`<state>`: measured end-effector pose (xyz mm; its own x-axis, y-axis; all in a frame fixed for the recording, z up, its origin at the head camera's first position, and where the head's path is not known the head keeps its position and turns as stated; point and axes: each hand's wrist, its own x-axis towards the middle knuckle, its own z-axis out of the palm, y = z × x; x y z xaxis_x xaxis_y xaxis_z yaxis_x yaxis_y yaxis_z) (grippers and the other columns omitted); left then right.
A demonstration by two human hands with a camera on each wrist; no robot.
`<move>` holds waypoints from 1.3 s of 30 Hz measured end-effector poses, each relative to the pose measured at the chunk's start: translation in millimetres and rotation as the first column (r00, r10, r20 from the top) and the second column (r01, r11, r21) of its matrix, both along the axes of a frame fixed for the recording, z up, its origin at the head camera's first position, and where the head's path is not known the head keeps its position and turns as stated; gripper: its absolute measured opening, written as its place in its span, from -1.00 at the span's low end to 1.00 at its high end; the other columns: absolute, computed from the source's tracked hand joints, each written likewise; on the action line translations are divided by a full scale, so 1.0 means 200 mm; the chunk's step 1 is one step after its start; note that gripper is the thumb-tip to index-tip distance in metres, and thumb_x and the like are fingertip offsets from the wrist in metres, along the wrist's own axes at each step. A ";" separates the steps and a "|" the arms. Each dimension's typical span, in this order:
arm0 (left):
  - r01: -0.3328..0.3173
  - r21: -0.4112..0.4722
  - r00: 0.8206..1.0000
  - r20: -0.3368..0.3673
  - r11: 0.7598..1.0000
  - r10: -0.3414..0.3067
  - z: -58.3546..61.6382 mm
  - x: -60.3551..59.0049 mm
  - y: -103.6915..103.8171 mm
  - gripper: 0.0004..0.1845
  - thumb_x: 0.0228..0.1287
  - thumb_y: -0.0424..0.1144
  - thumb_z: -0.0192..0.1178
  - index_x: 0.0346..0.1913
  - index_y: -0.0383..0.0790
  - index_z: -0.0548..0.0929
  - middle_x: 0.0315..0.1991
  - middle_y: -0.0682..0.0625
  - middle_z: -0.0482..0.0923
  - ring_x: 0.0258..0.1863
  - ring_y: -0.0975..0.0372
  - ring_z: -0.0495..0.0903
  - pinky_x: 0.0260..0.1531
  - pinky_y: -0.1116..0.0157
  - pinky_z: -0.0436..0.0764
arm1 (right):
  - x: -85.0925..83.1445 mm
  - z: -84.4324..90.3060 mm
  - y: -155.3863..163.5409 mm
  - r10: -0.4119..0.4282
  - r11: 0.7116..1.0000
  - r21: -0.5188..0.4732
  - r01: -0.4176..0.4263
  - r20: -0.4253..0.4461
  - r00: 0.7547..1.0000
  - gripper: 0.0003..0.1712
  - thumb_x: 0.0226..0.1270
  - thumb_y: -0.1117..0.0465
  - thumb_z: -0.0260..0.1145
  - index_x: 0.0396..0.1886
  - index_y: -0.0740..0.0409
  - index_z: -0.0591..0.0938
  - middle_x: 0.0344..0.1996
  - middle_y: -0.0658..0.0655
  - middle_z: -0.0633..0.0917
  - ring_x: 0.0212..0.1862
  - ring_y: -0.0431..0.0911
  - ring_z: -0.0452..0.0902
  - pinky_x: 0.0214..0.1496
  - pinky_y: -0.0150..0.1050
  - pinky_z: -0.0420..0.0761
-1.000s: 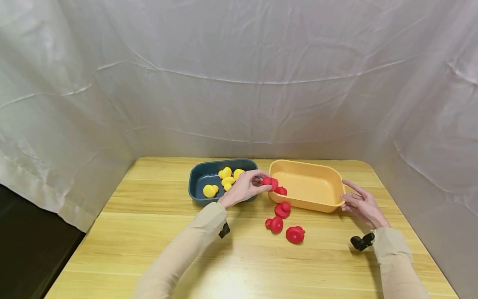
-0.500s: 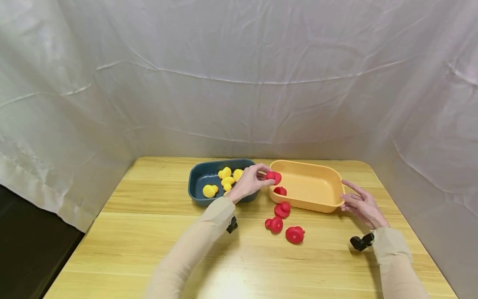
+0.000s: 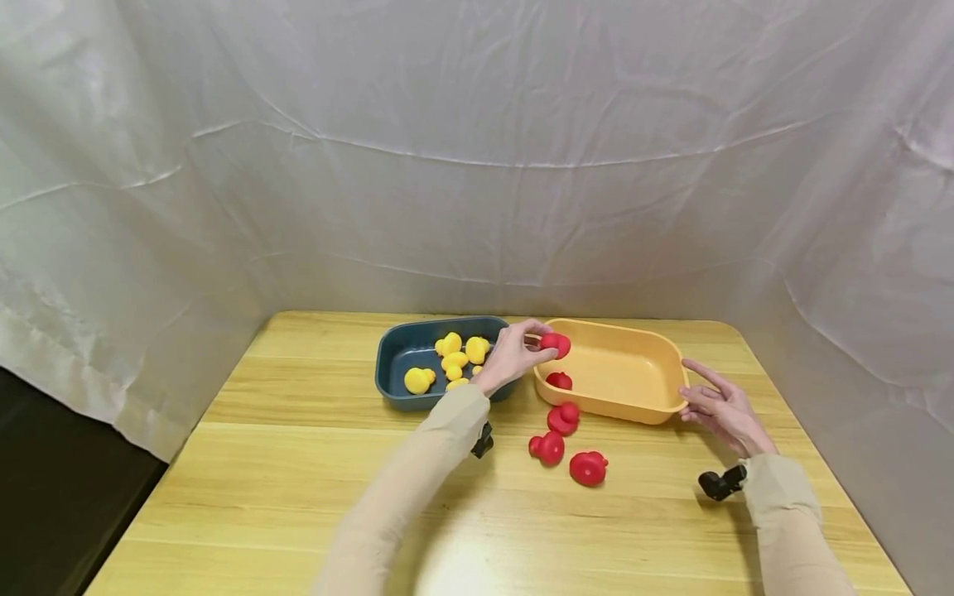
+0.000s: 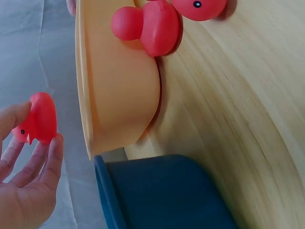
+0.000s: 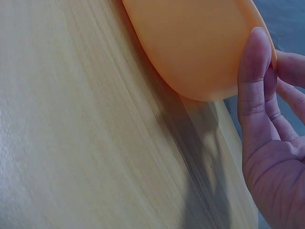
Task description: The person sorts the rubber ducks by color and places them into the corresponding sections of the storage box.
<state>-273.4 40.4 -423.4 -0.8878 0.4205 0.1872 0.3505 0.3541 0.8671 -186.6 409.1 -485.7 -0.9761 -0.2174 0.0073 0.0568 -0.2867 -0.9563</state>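
Observation:
My left hand (image 3: 510, 358) pinches a red rubber duck (image 3: 556, 344) between thumb and fingers, above the left end of the orange tray (image 3: 622, 377). In the left wrist view the held duck (image 4: 42, 119) shows an eye and beak, and the orange tray wall (image 4: 119, 95) lies to its right. My right hand (image 3: 725, 412) grips the tray's right end. Its thumb (image 5: 255, 62) presses the outer wall, with other fingers behind the rim. Another red duck (image 3: 559, 381) lies inside the tray at its near left corner.
Three red ducks, at the tray's front wall (image 3: 563, 419) and nearer on the table (image 3: 547, 448) (image 3: 589, 468), lie in front. Left of the orange tray stands a dark blue tray (image 3: 398, 358) holding several yellow ducks (image 3: 420, 381). A grey curtain (image 3: 477, 207) hangs behind the table.
My left hand has moved right and slightly away from me, carrying the red duck from the orange tray's left rim to over its inside. My right hand keeps its place at the tray.

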 end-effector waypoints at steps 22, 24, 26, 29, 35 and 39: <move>-0.076 0.009 0.997 0.007 0.997 0.076 -0.06 -0.07 0.10 -0.58 0.27 -0.28 0.39 0.16 -0.31 0.62 0.12 -0.22 0.65 0.05 -0.02 0.69 0.13 0.20 0.72 | 0.00 -0.01 0.00 -0.003 1.000 -0.006 0.003 0.004 1.000 -0.29 0.52 0.49 0.06 0.57 -0.01 0.24 -0.31 0.03 0.78 -0.35 -0.15 0.75 -0.25 -0.36 0.78; -0.085 0.016 0.996 0.021 0.996 0.085 -0.06 -0.06 0.11 -0.55 0.28 -0.26 0.39 0.20 -0.28 0.60 0.17 -0.22 0.63 0.10 -0.03 0.68 0.17 0.17 0.70 | -0.01 -0.01 0.00 -0.003 1.000 -0.010 0.003 0.007 1.000 -0.29 0.51 0.50 0.06 0.57 -0.01 0.24 -0.31 0.03 0.78 -0.35 -0.15 0.75 -0.25 -0.36 0.78; -0.092 0.020 0.995 0.041 0.996 0.091 -0.05 -0.05 0.10 -0.51 0.29 -0.23 0.38 0.25 -0.24 0.57 0.22 -0.20 0.59 0.17 -0.04 0.65 0.21 0.15 0.67 | -0.01 -0.01 0.00 -0.001 1.000 -0.012 0.001 0.010 1.000 -0.28 0.51 0.50 0.06 0.57 -0.01 0.23 -0.31 0.03 0.78 -0.35 -0.15 0.75 -0.25 -0.35 0.79; -0.084 0.030 0.995 0.059 0.996 0.082 -0.05 -0.03 0.08 -0.50 0.31 -0.21 0.37 0.28 -0.20 0.55 0.28 -0.19 0.56 0.24 -0.05 0.60 0.23 0.15 0.66 | -0.01 -0.01 -0.01 0.000 1.000 -0.013 0.000 0.008 1.000 -0.28 0.52 0.50 0.05 0.58 0.00 0.22 -0.31 0.04 0.78 -0.35 -0.15 0.75 -0.25 -0.36 0.78; 0.021 0.087 0.998 0.058 0.996 -0.026 -0.04 0.08 -0.01 -0.53 0.33 -0.25 0.35 0.26 -0.24 0.57 0.28 -0.17 0.57 0.22 -0.06 0.62 0.26 0.11 0.64 | 0.00 -0.01 -0.02 0.002 1.000 -0.010 -0.002 -0.003 1.000 -0.28 0.52 0.50 0.03 0.59 0.01 0.19 -0.31 0.05 0.77 -0.36 -0.15 0.75 -0.27 -0.37 0.78; 0.119 0.053 0.993 0.011 0.991 -0.120 -0.05 0.16 -0.09 -0.57 0.34 -0.28 0.33 0.23 -0.29 0.59 0.20 -0.21 0.62 0.14 -0.03 0.66 0.23 0.11 0.66 | 0.00 0.00 -0.01 -0.001 1.000 -0.015 0.001 0.001 1.000 -0.28 0.52 0.50 0.05 0.58 -0.01 0.23 -0.30 0.07 0.78 -0.35 -0.14 0.75 -0.26 -0.37 0.78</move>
